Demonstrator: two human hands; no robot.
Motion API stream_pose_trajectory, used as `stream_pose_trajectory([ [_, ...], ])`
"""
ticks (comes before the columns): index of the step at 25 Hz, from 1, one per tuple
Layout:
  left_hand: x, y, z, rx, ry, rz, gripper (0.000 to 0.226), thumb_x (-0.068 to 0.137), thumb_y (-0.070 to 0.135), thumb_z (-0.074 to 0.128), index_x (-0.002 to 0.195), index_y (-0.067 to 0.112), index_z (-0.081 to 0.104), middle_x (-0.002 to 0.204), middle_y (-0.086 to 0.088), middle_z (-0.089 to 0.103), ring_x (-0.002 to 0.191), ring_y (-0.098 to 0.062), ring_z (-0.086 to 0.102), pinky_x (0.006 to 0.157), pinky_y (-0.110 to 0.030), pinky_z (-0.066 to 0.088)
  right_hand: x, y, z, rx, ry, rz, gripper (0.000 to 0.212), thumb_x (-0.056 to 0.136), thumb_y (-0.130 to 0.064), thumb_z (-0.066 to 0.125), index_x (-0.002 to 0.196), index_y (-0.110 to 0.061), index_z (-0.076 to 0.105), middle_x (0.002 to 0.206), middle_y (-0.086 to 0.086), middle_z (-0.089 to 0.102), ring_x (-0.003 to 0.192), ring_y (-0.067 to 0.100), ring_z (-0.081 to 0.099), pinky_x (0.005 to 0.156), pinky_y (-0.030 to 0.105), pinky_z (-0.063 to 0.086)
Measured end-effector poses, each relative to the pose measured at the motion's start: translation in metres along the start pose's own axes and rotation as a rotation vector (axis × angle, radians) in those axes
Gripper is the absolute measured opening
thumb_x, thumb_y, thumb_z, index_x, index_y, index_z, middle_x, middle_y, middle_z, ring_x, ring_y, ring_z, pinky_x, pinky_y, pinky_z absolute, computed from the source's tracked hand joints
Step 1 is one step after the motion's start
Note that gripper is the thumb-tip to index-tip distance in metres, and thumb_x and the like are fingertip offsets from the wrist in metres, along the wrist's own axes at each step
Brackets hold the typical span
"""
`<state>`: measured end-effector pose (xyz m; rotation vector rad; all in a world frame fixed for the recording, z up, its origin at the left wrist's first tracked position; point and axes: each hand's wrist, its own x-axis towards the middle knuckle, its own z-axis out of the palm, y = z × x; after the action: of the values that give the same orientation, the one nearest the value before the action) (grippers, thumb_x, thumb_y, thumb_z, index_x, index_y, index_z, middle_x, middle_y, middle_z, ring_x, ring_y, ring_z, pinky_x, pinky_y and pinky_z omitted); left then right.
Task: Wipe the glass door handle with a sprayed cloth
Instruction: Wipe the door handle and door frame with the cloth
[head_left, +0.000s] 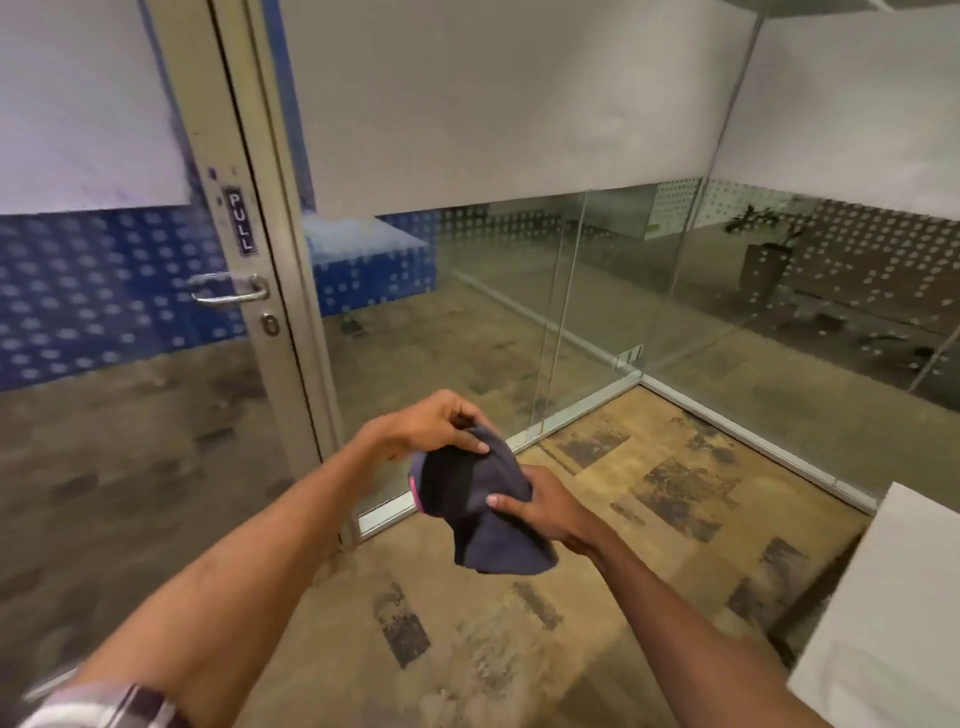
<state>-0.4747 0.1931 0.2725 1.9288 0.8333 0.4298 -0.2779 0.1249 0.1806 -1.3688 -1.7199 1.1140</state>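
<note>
A dark blue cloth (485, 512) with a pink edge hangs bunched between both hands at the centre of the head view. My left hand (436, 423) pinches its top edge from above. My right hand (545, 501) grips its right side. The silver lever handle (228, 291) sits on the metal-framed glass door (239, 156) at the upper left, well away from both hands. A "PULL" label (240, 220) is above the handle and a keyhole (269, 325) below it. No spray bottle is visible.
Glass partition walls (597, 291) with frosted upper bands run to the right and meet at a corner. A white surface (893, 613) juts in at the lower right. Patterned brown carpet (519, 623) covers the floor under my arms.
</note>
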Motion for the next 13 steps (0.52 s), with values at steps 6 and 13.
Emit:
stream_pose_trajectory([
  [6,-0.108,-0.087,-0.062,-0.263,0.784,-0.150,0.034,0.082,0.008,0.074,0.113,-0.003,0.065,0.101,-0.014,0.069,0.085,-0.013,0.063,0.073,-0.012,0.051,0.065,-0.052,0.102,0.206,-0.165,-0.004,0.028,0.085,-0.017,0.072,0.109,-0.004,0.066,0.107,0.012,0.074,0.098,0.021,0.070,0.083,0.033,0.056],
  [13,-0.196,-0.188,-0.062,-1.231,0.637,-0.347,0.086,0.080,0.084,0.035,0.120,0.016,0.069,0.123,-0.014,0.068,0.118,-0.032,0.061,0.084,-0.041,0.054,0.134,-0.099,0.172,0.487,-0.403,-0.009,0.032,0.079,-0.020,0.076,0.107,-0.005,0.068,0.109,0.015,0.073,0.103,0.029,0.068,0.083,0.035,0.057],
])
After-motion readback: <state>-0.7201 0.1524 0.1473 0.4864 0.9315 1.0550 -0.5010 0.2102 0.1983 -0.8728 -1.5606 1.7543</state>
